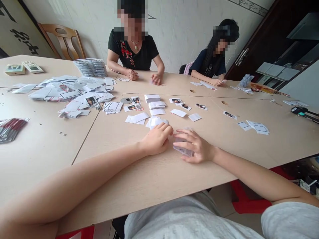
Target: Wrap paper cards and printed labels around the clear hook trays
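Head view: the right hand (203, 149) has its fingers bent over a clear pack (183, 151). The thumb is on the side near the body, and the other fingers reach over from the far side. It looks like a loose hold, but the fingers hide some of the pack, so how tight it is cannot be told. The pack sits low at the table (117, 146), just under those fingers. The part that shows lies mostly side to side, with its right end a little nearer the body. Its full long way is hard to tell.

The left hand (156, 140) is just to the left of the pack, close but not seen to touch it. Its fingers are curled in, and their tips come very near the tips of the right hand's fingers. Whether it pinches anything cannot be told. The right hand is the nearer one to the pack, as it is on it.

Right past the left hand's fingers are some loose white papers (159, 121). Small paper stacks (157, 105) come next, in a line going away from the body. A white card (195, 117) lies past the right hand. Farther off to the left are a roll of tape (122, 100) and a big paper pile (54, 93).
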`<action>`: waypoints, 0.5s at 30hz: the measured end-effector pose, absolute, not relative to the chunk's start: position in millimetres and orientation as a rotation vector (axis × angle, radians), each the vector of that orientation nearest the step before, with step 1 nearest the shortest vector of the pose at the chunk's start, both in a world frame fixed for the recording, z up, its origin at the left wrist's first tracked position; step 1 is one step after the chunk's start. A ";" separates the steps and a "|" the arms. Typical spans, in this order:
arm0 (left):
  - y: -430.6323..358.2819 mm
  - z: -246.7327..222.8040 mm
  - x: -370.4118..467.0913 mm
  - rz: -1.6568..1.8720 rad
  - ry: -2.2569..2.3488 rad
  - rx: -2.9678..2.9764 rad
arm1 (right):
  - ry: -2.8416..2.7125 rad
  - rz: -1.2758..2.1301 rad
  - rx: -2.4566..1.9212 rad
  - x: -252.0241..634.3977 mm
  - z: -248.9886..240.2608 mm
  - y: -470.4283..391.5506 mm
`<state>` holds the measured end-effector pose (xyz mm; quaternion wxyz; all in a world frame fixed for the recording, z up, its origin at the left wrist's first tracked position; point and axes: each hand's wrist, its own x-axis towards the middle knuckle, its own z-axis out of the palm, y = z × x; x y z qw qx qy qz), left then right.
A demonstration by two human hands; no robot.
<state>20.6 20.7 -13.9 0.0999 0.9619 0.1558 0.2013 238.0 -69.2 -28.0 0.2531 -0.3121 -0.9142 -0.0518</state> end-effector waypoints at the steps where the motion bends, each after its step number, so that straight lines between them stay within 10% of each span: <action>1: 20.5 -13.5 20.1 0.628 0.498 2.829 | -2.497 -0.136 -0.852 237.0 -27.8 -69.4; 15: -42.0 32.8 10.7 0.530 0.060 2.589 | -2.142 -0.233 -0.996 241.5 -26.6 -63.0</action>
